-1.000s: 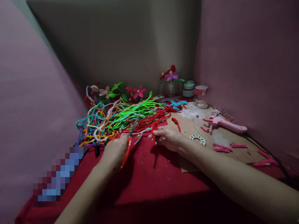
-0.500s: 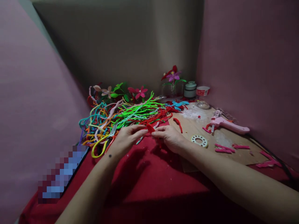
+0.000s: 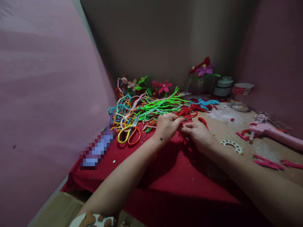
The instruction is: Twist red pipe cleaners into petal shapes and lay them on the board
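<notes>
My left hand (image 3: 167, 125) and my right hand (image 3: 197, 134) meet over the red cloth (image 3: 170, 170), both pinched on a short red pipe cleaner piece (image 3: 182, 126) between their fingertips. Just behind them lies a big tangle of coloured pipe cleaners (image 3: 151, 108): green, red, orange, blue, white. Scissors (image 3: 130, 134) with yellow and orange handles lie on the cloth to the left of my left hand, free of any hand.
A brown board (image 3: 248, 138) on the right carries a pink glue gun (image 3: 272, 130), a white ring (image 3: 232, 145), pink scraps (image 3: 268, 161) and a small red piece (image 3: 203, 122). Pipe-cleaner flowers (image 3: 163, 85), a jar with flowers (image 3: 202, 78), a lidded pot (image 3: 223, 86) and tape (image 3: 243, 89) stand by the back wall.
My left hand put the scissors down at the pile's left edge and came over to the red piece in my right hand. The view swung left.
</notes>
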A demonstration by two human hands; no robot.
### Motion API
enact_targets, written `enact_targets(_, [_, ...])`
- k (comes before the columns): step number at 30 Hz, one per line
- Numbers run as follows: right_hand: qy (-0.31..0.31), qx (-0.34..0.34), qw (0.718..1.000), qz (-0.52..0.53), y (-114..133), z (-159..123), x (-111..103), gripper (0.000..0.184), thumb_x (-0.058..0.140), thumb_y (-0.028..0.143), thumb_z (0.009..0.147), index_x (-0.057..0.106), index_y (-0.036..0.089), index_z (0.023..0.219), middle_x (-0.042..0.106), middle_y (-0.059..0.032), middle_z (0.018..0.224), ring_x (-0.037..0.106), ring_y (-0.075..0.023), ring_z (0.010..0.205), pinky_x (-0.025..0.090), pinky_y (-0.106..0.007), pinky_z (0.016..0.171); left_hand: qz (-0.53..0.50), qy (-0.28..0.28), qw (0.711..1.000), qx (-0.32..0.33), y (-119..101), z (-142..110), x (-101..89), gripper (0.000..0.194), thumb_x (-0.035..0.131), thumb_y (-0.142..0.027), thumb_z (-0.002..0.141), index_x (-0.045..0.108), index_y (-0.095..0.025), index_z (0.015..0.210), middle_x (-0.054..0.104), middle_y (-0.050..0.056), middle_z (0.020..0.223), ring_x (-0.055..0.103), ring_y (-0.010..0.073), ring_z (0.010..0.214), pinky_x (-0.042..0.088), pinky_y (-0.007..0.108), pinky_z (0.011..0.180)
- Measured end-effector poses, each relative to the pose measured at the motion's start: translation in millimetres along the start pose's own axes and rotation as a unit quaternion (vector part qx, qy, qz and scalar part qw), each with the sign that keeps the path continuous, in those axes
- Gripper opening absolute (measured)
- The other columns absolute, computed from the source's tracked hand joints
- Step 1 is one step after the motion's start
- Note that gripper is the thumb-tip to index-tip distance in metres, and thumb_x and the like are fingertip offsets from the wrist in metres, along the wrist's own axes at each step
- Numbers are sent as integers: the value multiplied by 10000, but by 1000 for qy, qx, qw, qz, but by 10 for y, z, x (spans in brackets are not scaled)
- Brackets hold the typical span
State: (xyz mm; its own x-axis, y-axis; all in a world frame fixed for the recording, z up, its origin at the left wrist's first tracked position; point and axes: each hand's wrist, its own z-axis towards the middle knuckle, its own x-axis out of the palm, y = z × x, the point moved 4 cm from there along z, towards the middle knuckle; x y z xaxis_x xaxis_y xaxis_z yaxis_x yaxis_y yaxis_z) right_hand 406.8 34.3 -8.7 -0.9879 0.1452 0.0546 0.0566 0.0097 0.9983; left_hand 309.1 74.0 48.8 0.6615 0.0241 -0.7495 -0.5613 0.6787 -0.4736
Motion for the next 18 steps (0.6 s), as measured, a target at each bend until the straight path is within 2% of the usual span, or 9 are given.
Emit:
enact_targets(2, [2,-17,1000,4,8,9,-12,137,560,223,615,537,151,500,490,8,441,380,-79,382,251,-240,403,-3,-13,1000,-6,-1,22,10,326,477,-328,799,634,-143,582,561,13,533,491,110,533,346,235,542])
enact_targets(5, [-3,-5,1000,7,-23,21,-17,146,565,201,592,502,155,468,432,26,401,330,-66,368,209,-237,397,78,-59,993,68,-44,-11,53,293,471,-290,804,617,-145,595,589,44,648,508,123,616,345,246,584])
enact_targets(7, [3,5,1000,10,-47,23,-5,144,569,209,598,498,160,482,419,32,393,323,-68,362,198,-237,392,82,-70,990,88,-28,-36,87,290,464,-289,815,608,-152,604,592,52,689,513,124,647,351,243,605])
enact_targets(12, [0,1,1000,19,0,36,-10,198,583,268,636,477,170,500,426,38,404,345,-71,358,228,-234,393,-110,-31,993,6,131,-4,86,326,421,-353,840,616,-155,669,579,2,614,508,101,591,368,205,584])
enact_targets(14, [-38,-15,999,15,69,79,-102,222,586,309,645,472,174,513,410,47,404,343,-70,362,237,-233,401,-122,-32,992,-7,179,11,64,354,397,-370,846,615,-150,675,551,-10,588,487,100,573,354,205,563])
enact_targets(18, [-173,-72,980,-60,267,183,-479,149,575,277,648,508,170,569,421,50,436,341,-69,391,251,-230,428,-87,-31,995,-30,291,28,66,317,427,-348,822,644,-145,710,562,-6,578,489,107,568,345,209,561])
